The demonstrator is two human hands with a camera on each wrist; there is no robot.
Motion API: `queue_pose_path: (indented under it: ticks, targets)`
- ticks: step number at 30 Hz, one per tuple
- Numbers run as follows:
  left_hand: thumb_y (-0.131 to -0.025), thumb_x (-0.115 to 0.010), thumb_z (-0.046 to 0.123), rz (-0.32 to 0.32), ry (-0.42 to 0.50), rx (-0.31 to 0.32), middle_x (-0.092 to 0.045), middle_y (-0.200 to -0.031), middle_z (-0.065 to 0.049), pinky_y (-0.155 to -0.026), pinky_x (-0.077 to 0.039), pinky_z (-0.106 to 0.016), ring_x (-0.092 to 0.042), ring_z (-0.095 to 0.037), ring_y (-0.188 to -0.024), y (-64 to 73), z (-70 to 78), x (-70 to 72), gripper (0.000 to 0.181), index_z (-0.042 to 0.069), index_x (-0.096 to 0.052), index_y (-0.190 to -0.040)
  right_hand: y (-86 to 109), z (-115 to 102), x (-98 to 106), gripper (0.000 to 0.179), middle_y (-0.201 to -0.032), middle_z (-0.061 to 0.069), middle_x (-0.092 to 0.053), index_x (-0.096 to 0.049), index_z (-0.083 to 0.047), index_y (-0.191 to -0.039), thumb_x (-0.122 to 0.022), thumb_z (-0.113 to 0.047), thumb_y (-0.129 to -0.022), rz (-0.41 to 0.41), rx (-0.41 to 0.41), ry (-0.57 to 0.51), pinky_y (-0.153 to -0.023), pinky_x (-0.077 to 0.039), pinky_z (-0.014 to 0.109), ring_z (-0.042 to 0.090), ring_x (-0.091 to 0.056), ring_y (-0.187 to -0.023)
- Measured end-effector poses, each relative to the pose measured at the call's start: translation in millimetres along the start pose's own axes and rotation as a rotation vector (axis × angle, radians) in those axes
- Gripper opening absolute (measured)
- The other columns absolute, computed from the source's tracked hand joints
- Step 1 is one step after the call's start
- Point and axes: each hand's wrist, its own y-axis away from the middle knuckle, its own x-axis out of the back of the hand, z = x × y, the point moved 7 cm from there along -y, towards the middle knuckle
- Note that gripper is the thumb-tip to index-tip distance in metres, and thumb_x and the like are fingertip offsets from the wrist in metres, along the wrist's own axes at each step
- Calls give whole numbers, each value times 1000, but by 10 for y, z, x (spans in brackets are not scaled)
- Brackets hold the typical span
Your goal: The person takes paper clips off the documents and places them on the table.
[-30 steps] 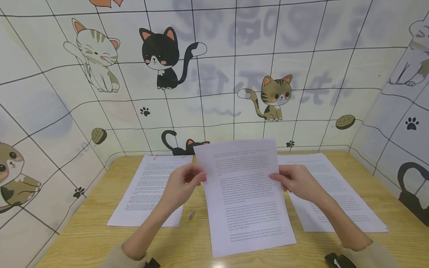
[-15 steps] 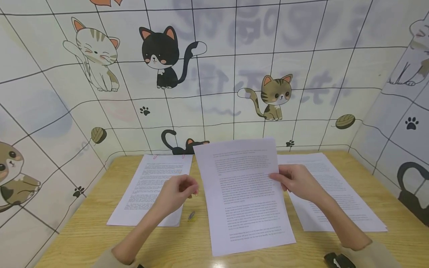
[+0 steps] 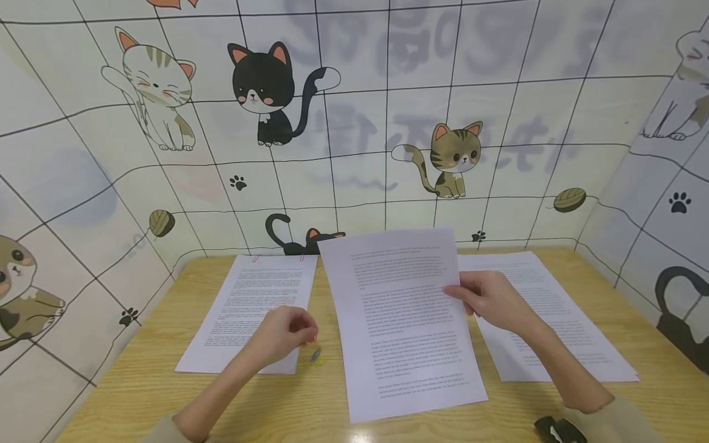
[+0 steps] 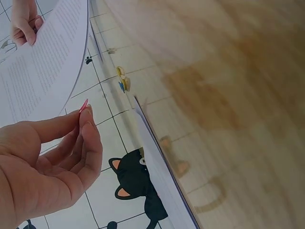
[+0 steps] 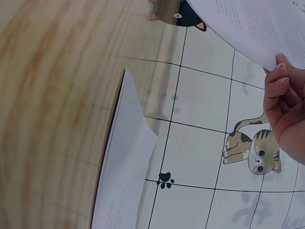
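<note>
My right hand (image 3: 495, 300) pinches the right edge of printed paper (image 3: 407, 332), which it holds up, tilted, over the middle of the table. Whether this is one sheet or a few, I cannot tell. Between thumb and forefinger my left hand (image 4: 57, 164) pinches a small pink paper clip (image 4: 84, 105), apart from the paper's left edge. Just below that hand, in the head view, a few paper clips (image 3: 315, 355), blue and yellow, lie on the table. The left stack of printed sheets (image 3: 249, 307) carries two pinkish clips on its top edge.
Another stack of printed pages (image 3: 554, 326) lies on the right of the wooden table (image 3: 138, 394), partly behind my right hand. A white cloth-like wall with cat drawings (image 3: 365, 123) stands behind the table and along both sides.
My left hand has left the paper's left edge and moved down and left toward the loose clips, the pink clip in its fingers. The right hand keeps the paper in place.
</note>
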Motion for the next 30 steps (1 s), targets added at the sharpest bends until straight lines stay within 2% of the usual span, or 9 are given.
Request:
queue_pose_path:
  ticks: [7, 14, 24, 30]
  targets:
    - [-90, -70, 2, -69, -29, 23, -68, -75, -3, -60, -49, -25, -61, -14, -66, 31, -94, -20, 3, 1, -68, -87, -1, 0, -7, 16, -58, -5, -51, -72, -4, -111, -69, -8, -96, -8, 5, -8, -44, -27, 22, 8, -43, -49]
    - [-87, -71, -1, -128, -35, 33, -66, -72, -2, -58, -47, -25, -59, -14, -64, 48, -148, -53, 4, -1, -68, -84, -1, -6, -5, 16, -58, -4, -50, -72, -4, -111, -68, -7, -96, -8, 7, 2, -44, -26, 21, 7, -42, -48]
    - [-85, -74, -1, -154, -54, 53, -67, -70, -1, -58, -46, -24, -58, -13, -64, 40, -201, -87, 7, 2, -70, -81, 3, -4, 0, 16, -58, -4, -50, -72, -4, -111, -69, -8, -96, -8, -3, 2, -44, -27, 22, 8, -43, -49]
    - [-86, -73, 0, -149, -42, 47, -67, -72, -2, -59, -47, -25, -59, -15, -65, 49, -178, -69, 4, 1, -70, -84, 3, -10, 0, 16, -58, -5, -50, -72, -4, -112, -68, -7, -96, -8, 2, 3, -44, -27, 22, 8, -43, -49]
